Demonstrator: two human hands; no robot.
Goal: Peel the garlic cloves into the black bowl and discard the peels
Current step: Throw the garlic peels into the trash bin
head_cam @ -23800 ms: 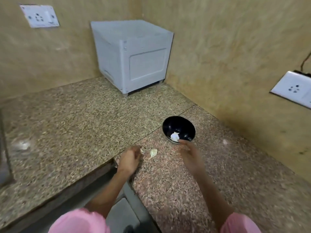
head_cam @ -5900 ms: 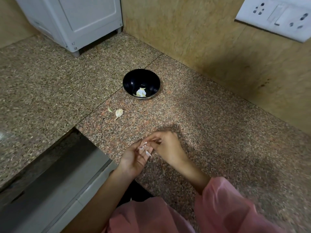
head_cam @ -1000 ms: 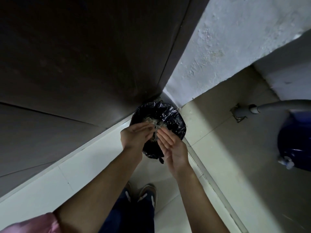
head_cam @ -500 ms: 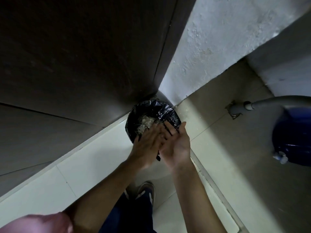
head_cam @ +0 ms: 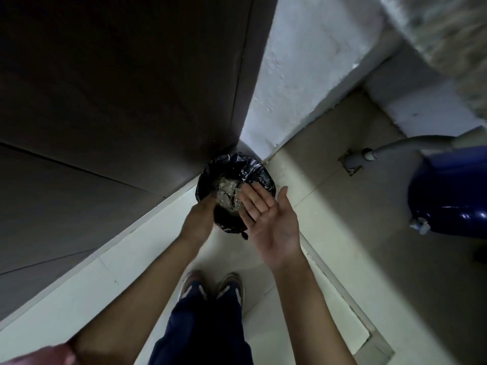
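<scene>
Our right hand [head_cam: 268, 219] hovers palm up over the bin [head_cam: 254, 168], fingers straight, slightly apart, holding nothing. Our left hand [head_cam: 199, 217] blurs at the rim, and we cannot read its fingers. The peels [head_cam: 226, 189] lie inside the bin.

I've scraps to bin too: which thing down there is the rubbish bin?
Find the corner where the dark brown panel meets the rough white wall. At its foot stands a small round bin lined with crinkled black plastic, pale scraps inside, unlike the smooth blue drum farther right.
</scene>
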